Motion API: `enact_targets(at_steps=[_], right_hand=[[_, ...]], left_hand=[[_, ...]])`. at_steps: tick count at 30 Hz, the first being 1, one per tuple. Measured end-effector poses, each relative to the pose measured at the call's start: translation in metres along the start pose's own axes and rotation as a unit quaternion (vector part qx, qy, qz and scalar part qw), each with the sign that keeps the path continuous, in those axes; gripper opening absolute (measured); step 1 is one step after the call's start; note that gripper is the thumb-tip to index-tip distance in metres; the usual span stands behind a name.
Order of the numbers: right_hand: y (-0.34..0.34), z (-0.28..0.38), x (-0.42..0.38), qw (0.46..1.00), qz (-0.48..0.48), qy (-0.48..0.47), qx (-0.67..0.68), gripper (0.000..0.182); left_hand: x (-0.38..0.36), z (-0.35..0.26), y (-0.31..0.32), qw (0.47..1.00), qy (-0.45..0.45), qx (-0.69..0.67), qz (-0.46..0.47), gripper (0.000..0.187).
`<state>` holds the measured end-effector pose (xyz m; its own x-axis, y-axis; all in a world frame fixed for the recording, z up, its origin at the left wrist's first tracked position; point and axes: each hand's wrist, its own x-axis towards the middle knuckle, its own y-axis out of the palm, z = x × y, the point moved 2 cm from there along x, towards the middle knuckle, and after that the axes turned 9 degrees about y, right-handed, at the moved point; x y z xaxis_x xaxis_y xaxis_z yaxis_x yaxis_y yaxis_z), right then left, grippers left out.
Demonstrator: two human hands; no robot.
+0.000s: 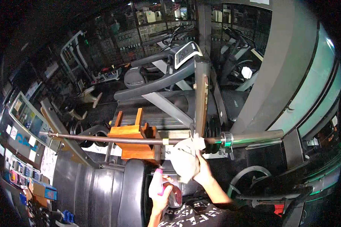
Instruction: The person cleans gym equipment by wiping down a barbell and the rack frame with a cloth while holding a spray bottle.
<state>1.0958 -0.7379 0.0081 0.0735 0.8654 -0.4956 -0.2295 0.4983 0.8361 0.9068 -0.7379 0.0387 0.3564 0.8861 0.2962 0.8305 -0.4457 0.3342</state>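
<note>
- Your right hand (202,170) reaches up and forward, its fingers closed around a pale cloth (185,157), pressing the bunched cloth against a barbell (140,140).
- The cloth hangs down from the bar in a loose fold, just left of your wrist, and covers the bar at the point where you grip it.
- The barbell runs level across the view, resting in a grey rack upright (201,98); its shiny sleeve (254,137) sticks out to the right of the upright, next to a dark weight plate.
- Your left hand (161,196) is lower and nearer to your body, fingers wrapped around a clear spray bottle (166,191) with a pink trigger, held upright below the cloth.
- Under the bar lies a black padded bench (102,193), stretching toward you.
- Behind the bar stands a small wooden stool (134,140), and beyond it a treadmill (166,72) with a raised console.
</note>
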Motion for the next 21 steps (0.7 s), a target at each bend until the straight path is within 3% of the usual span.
enact_targets(at_steps=[1, 2, 3, 4, 5, 6, 7, 8, 10, 12, 15, 18, 19, 20, 21], right_hand=[[0.003, 0.01, -0.007, 0.975, -0.04, -0.168, -0.137, 0.037], [0.01, 0.018, -0.013, 0.976, -0.041, -0.164, -0.138, 0.037], [0.026, 0.033, -0.02, 0.893, 0.015, -0.315, -0.32, 0.037], [0.042, 0.045, -0.025, 0.752, 0.073, -0.445, -0.482, 0.039], [0.059, 0.058, -0.022, 0.602, 0.057, -0.503, -0.618, 0.042], [0.07, 0.063, -0.018, 0.425, 0.039, -0.54, -0.726, 0.045], [0.066, 0.059, 0.003, 0.378, 0.026, -0.513, -0.77, 0.052], [0.06, 0.057, 0.014, 0.379, 0.029, -0.512, -0.77, 0.052], [0.053, 0.05, 0.027, 0.258, -0.028, -0.452, -0.853, 0.053], [0.05, 0.054, 0.027, 0.248, -0.016, -0.488, -0.837, 0.051], [0.05, 0.073, 0.017, 0.346, 0.089, -0.425, -0.831, 0.048], [0.043, 0.095, 0.007, 0.343, 0.121, -0.394, -0.844, 0.047], [0.062, 0.105, -0.013, 0.389, 0.156, -0.352, -0.837, 0.044], [0.067, 0.112, -0.02, 0.37, 0.085, -0.31, -0.872, 0.042], [0.073, 0.116, -0.026, 0.413, 0.054, -0.297, -0.859, 0.041]], left_hand=[[0.002, 0.002, 0.002, 1.0, 0.0, 0.003, -0.016, 0.058], [0.003, 0.004, 0.004, 1.0, -0.001, 0.005, -0.031, 0.056], [0.006, 0.005, 0.008, 0.999, 0.003, 0.008, -0.041, 0.054], [0.01, 0.002, 0.012, 1.0, 0.005, 0.003, -0.027, 0.055], [0.014, 0.004, 0.013, 0.999, 0.011, 0.025, -0.023, 0.057], [0.017, 0.008, 0.014, 0.999, 0.017, 0.048, -0.019, 0.059], [0.018, 0.011, 0.017, 0.998, 0.012, 0.046, -0.037, 0.063], [0.019, 0.015, 0.017, 0.998, 0.016, 0.044, -0.03, 0.064], [0.023, 0.016, 0.022, 0.997, 0.048, 0.051, -0.028, 0.065], [0.023, 0.019, 0.027, 0.996, 0.057, 0.047, -0.048, 0.065], [0.018, 0.033, 0.03, 0.994, 0.066, 0.03, -0.079, 0.066], [0.012, 0.046, 0.034, 0.993, 0.066, 0.017, -0.1, 0.068], [0.009, 0.049, 0.036, 0.992, 0.062, 0.021, -0.109, 0.068], [0.008, 0.051, 0.038, 0.991, 0.056, 0.026, -0.117, 0.068], [0.007, 0.05, 0.041, 0.99, 0.057, 0.022, -0.126, 0.067]])
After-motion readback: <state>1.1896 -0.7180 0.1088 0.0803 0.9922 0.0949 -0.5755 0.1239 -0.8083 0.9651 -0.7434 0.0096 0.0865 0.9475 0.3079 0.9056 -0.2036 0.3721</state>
